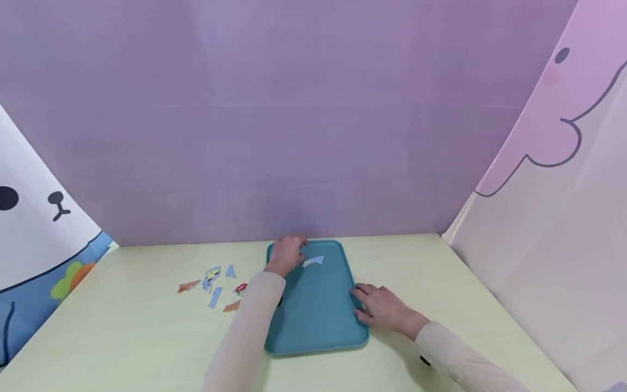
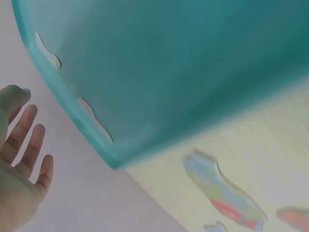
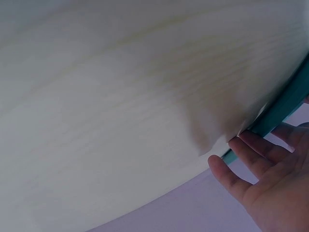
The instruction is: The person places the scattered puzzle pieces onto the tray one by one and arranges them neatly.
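A teal tray (image 1: 318, 310) lies lengthwise on the table. My left hand (image 1: 288, 253) is over its far left corner, and in the left wrist view the fingers (image 2: 35, 145) are spread with nothing between them. Close to that hand, a pale blue irregular piece (image 1: 313, 261) lies in the tray's far end. The left wrist view has two flat pieces along the tray's end wall, one piece (image 2: 48, 52) near a corner and another piece (image 2: 95, 120) near the other. My right hand (image 1: 384, 309) rests at the tray's right side, its extended fingers (image 3: 256, 152) touching the rim.
Several flat printed pieces with ragged outlines are scattered left of the tray, among them an orange piece (image 1: 188, 286), a blue strip (image 1: 215, 297) and a red-marked piece (image 1: 240, 289). A purple backdrop (image 1: 313, 136) rises behind the pale table (image 1: 122, 316), with printed cloth at both sides.
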Demonstrator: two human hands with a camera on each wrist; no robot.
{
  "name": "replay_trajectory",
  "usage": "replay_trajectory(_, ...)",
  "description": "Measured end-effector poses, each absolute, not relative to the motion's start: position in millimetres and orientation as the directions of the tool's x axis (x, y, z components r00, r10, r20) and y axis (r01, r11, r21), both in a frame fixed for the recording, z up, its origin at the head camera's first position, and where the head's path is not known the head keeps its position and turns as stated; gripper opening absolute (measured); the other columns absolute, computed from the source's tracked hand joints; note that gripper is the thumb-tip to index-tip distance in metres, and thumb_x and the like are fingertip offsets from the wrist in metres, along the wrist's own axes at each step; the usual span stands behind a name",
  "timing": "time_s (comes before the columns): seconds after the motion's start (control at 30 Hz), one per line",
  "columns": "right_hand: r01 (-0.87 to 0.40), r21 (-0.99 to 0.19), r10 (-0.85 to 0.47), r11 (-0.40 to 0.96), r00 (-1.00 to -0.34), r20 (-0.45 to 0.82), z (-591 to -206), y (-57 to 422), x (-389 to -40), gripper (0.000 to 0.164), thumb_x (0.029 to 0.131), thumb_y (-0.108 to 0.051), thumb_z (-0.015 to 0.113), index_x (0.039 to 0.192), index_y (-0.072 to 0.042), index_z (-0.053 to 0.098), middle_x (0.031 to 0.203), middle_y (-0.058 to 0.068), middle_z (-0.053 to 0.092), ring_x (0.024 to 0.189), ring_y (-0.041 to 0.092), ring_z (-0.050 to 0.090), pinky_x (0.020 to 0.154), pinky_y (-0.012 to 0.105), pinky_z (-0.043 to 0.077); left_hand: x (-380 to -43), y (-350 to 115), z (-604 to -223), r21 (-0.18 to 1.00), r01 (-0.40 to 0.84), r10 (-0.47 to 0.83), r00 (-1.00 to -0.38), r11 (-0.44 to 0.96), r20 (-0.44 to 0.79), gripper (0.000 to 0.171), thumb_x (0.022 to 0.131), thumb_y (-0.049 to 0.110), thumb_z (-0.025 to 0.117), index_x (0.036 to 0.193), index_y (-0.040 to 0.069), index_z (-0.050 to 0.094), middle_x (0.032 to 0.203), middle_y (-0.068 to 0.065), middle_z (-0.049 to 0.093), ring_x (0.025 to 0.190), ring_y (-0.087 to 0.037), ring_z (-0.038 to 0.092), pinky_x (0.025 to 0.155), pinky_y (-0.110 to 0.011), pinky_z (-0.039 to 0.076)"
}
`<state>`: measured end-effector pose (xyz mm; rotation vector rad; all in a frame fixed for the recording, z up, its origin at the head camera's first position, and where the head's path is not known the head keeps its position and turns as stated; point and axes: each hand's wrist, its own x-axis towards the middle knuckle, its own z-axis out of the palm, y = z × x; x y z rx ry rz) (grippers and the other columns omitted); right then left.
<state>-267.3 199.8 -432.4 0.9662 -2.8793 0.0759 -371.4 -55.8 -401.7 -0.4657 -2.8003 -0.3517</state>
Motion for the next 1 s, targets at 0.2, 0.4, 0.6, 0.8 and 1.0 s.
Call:
replay_trajectory(0.2, -0.603, -0.013, -0.598, 0.797, -0.792, 0.122, -432.8, 201.4, -267.0, 0.048, 0.088, -0.034, 0.055, 0.127, -0.006, 0.05, 0.128, 0.014, 0.051, 0.117, 0.028, 0.05, 0.085, 0.046, 0.046, -370.0, -69.4, -398.6, 0.18, 0.364, 0.307, -0.91, 0.914, 0.279, 0.027, 0.081, 0.02, 0.068, 0.108, 0.016, 0.065, 0.099, -0.001, 0.067, 0.092, -0.019, 0.061, 0.085, -0.045, 0.045)
replay_trajectory(0.4, -0.613, -0.014, -0.605, 0.79, -0.784, 0.134, -432.8, 201.7, -267.3, 0.047, 0.088, -0.033, 0.055, 0.126, -0.005, 0.051, 0.127, 0.015, 0.052, 0.116, 0.029, 0.051, 0.084, 0.046, 0.047, -361.7, -85.1, -395.1, 0.188, 0.388, 0.328, -0.901, 0.902, 0.283, 0.023, 0.08, 0.019, 0.068, 0.102, 0.013, 0.065, 0.096, -0.003, 0.067, 0.092, -0.021, 0.061, 0.087, -0.047, 0.042)
replay_trajectory(0.6, -0.621, -0.011, -0.614, 0.784, -0.778, 0.132, -433.7, 201.4, -268.7, 0.047, 0.089, -0.033, 0.054, 0.126, -0.005, 0.051, 0.127, 0.015, 0.052, 0.116, 0.029, 0.051, 0.083, 0.045, 0.047, -358.9, -104.8, -398.8, 0.194, 0.442, 0.378, -0.879, 0.876, 0.291, 0.023, 0.081, 0.025, 0.068, 0.101, 0.015, 0.065, 0.093, -0.001, 0.067, 0.089, -0.019, 0.06, 0.08, -0.046, 0.044)
replay_trajectory(0.8, -0.619, -0.012, -0.612, 0.785, -0.78, 0.13, -435.2, 202.3, -269.8, 0.048, 0.089, -0.033, 0.054, 0.127, -0.005, 0.05, 0.128, 0.015, 0.052, 0.117, 0.029, 0.051, 0.084, 0.046, 0.047, -348.4, -112.0, -394.4, 0.206, 0.432, 0.378, -0.89, 0.878, 0.254, 0.025, 0.08, 0.022, 0.069, 0.102, 0.011, 0.065, 0.097, -0.006, 0.067, 0.091, -0.024, 0.06, 0.08, -0.048, 0.045)
replay_trajectory(1.0, -0.621, -0.021, -0.614, 0.784, -0.779, 0.131, -433.9, 201.6, -269.3, 0.047, 0.088, -0.033, 0.054, 0.126, -0.005, 0.051, 0.127, 0.015, 0.052, 0.116, 0.029, 0.051, 0.083, 0.046, 0.047, -344.2, -123.8, -397.9, 0.133, 0.457, 0.413, -0.871, 0.879, 0.266, 0.024, 0.079, 0.022, 0.069, 0.101, 0.014, 0.065, 0.095, -0.002, 0.067, 0.087, -0.023, 0.059, 0.074, -0.046, 0.045)
